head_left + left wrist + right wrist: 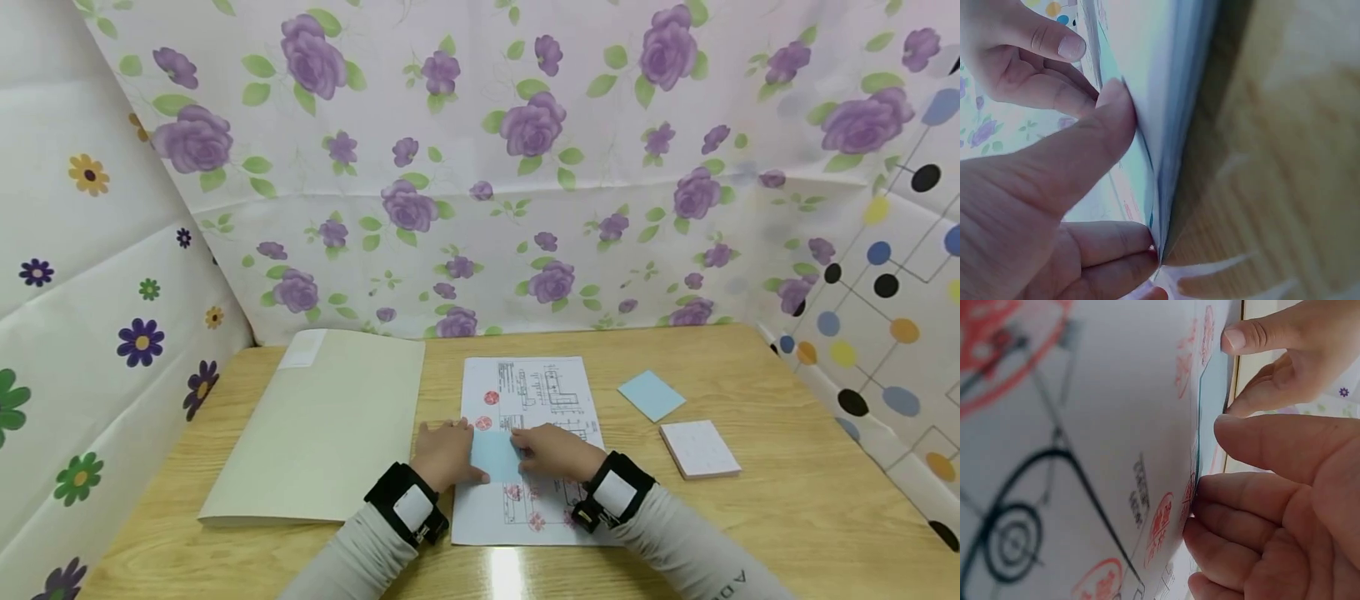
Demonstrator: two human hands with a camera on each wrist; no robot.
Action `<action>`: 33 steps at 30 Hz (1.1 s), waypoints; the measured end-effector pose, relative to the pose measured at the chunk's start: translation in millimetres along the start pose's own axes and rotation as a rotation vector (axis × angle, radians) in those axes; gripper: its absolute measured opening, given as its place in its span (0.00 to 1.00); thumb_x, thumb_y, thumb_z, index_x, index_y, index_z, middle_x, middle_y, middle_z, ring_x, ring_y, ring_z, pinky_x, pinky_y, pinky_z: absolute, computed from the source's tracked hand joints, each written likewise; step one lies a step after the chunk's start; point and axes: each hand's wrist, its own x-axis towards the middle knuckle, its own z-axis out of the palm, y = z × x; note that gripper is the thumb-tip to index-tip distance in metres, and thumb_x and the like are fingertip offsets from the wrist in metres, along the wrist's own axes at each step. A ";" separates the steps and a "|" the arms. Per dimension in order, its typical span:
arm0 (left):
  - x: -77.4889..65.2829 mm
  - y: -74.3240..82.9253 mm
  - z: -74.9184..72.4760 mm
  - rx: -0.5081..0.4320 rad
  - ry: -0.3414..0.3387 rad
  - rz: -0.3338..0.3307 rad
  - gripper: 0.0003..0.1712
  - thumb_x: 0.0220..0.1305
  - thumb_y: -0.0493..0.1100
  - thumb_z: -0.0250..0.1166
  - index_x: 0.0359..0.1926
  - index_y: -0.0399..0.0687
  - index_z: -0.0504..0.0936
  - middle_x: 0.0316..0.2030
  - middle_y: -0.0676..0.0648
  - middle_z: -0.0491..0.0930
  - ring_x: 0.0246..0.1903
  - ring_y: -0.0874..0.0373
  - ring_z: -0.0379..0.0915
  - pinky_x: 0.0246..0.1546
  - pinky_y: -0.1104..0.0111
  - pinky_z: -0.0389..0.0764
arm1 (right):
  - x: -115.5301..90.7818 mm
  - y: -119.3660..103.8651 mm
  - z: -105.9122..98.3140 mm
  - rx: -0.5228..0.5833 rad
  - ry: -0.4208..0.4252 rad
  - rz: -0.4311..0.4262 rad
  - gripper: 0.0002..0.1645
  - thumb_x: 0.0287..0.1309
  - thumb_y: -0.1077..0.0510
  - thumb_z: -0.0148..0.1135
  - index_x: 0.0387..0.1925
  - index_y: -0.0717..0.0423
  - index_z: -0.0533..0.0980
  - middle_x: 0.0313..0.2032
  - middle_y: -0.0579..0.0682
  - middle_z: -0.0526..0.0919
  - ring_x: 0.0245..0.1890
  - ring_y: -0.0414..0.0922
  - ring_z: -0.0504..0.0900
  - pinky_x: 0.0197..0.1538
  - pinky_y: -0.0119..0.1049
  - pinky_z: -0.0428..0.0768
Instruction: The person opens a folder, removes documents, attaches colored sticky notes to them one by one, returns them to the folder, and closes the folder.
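Note:
A light blue sticky note [493, 458] lies flat on a stack of printed drawing sheets [477, 521] with red stamps. At the note's left side my left hand [447, 457] rests, fingertips on the paper and thumb at the near corner. My right hand [558, 451] touches the opposite side, its thumb and fingers spread along the edge. The left wrist view has the left thumb [1100, 134] laid on the note close to the sheets' edge. From the right wrist, the right fingertips [1200, 494] press against the stamped page.
Left of the sheets lies a large cream folder [330, 433] with a white label. To the right are another blue note [651, 395] and a white square pad [700, 448] on the wooden table [795, 517]. Flowered cloth [465, 208] hangs behind.

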 end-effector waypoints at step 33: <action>-22.3 -14.7 -6.2 -0.099 -0.026 0.131 0.43 0.48 0.53 0.82 0.63 0.39 0.80 0.69 0.40 0.75 0.66 0.47 0.74 0.62 0.57 0.80 | -9.5 -7.8 -0.6 0.057 -0.001 0.014 0.06 0.64 0.60 0.68 0.36 0.60 0.86 0.21 0.44 0.75 0.17 0.37 0.70 0.23 0.27 0.67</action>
